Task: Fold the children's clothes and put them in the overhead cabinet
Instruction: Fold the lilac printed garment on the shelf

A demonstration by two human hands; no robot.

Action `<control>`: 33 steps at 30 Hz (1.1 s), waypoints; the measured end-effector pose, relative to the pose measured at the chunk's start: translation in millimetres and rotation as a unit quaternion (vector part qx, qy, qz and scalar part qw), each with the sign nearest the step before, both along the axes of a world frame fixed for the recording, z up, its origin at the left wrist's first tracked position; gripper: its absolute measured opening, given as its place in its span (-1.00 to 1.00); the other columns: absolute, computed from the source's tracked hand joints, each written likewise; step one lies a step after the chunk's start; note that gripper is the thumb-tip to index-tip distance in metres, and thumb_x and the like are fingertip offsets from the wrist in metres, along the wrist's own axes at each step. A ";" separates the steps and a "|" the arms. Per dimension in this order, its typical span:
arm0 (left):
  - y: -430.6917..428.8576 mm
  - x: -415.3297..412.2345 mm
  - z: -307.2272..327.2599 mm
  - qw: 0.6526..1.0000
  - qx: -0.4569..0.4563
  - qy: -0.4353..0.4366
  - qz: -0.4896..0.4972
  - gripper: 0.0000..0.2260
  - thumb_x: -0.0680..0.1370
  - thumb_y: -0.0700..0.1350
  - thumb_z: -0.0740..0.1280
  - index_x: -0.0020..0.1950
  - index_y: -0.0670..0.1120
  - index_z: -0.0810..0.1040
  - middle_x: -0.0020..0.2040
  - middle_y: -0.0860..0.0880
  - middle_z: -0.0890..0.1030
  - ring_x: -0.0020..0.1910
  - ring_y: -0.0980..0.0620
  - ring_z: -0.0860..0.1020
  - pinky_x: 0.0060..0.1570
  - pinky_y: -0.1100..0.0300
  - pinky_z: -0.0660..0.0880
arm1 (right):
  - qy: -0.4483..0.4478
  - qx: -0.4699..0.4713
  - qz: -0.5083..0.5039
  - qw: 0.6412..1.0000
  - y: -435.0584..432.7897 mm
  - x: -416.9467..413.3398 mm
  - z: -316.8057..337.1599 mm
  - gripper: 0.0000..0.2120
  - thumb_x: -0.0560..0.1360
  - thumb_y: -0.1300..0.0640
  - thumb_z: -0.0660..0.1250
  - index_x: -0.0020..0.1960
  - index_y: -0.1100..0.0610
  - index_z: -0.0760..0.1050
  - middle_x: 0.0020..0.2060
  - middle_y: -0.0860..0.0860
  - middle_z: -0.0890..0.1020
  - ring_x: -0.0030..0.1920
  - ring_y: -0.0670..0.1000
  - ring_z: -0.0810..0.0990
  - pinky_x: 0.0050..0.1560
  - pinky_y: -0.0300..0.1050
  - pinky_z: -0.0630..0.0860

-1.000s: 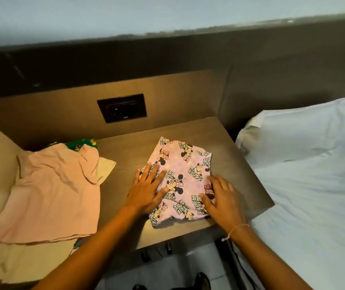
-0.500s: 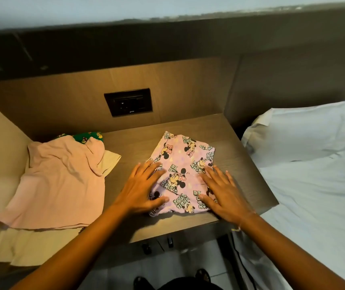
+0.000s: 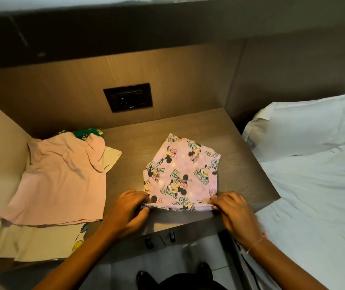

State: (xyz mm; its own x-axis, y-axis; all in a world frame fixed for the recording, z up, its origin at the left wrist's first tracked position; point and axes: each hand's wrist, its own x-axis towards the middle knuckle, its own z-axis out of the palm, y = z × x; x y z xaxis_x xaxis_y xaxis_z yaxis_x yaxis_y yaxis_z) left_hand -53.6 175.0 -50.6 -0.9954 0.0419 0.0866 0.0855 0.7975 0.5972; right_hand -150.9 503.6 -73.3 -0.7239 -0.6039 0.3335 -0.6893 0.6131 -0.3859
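A pink cartoon-print child's garment lies partly folded in the middle of the wooden bedside shelf. My left hand pinches its near left corner, and my right hand pinches its near right corner, with the near hem lifted slightly off the wood. To the left sits a pile of clothes: a plain pink top over a cream garment, with a green printed piece peeking out behind. No overhead cabinet is in view.
A black socket plate is set in the wooden back panel. A bed with white sheets and a pillow borders the shelf on the right. Tiled floor and my dark shoes show below the shelf's front edge.
Both hands slid from lying flat on the printed garment back to its near edge and closed on the two near corners. The camera moved closer and lower.
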 end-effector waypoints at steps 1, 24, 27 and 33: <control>0.7 2.9 9.0 0.998 0.064 -0.014 0.024 -0.80 0.53 0.13 0.19 0.03 0.13 0.55 -0.02 0.19 0.62 0.00 0.20 0.54 0.02 0.15 0.51 | -0.015 -0.020 0.004 1.000 0.9 5.8 7.1 -0.77 0.56 0.07 0.19 0.09 0.04 0.59 -0.06 -0.05 0.64 -0.02 -0.02 0.52 -0.04 -0.10 0.47; 82.9 -113.3 14.9 0.987 -0.132 0.038 0.083 -0.46 0.60 0.15 0.14 0.50 -0.11 0.28 0.49 -0.14 0.34 0.48 -0.15 0.26 0.44 -0.05 0.18 | -0.033 0.004 -0.116 0.993 -41.7 -66.9 34.0 -0.68 0.56 0.05 0.21 0.28 0.07 0.49 0.20 0.05 0.57 0.20 0.10 0.48 0.22 0.04 0.45; 88.7 -83.2 -21.4 0.978 -0.199 -0.035 0.057 -0.36 0.60 0.25 -0.12 0.59 -0.06 0.00 0.60 -0.09 -0.02 0.58 -0.07 -0.12 0.53 -0.02 -0.15 | -0.103 0.144 -0.021 0.984 -44.3 -64.8 20.4 -0.44 0.57 -0.11 0.01 0.53 0.05 0.18 0.52 0.03 0.24 0.53 0.09 0.14 0.51 0.09 0.09; 65.2 -82.8 -43.0 0.972 -0.211 -0.082 0.057 -0.31 0.57 0.35 -0.14 0.59 0.00 -0.16 0.58 0.03 -0.23 0.53 0.04 -0.34 0.51 0.01 -0.30 | -0.141 0.263 0.030 0.954 -29.0 -73.4 9.9 -0.27 0.48 -0.36 -0.37 0.57 -0.05 -0.23 0.57 -0.08 -0.15 0.54 -0.04 -0.29 0.53 0.14 -0.19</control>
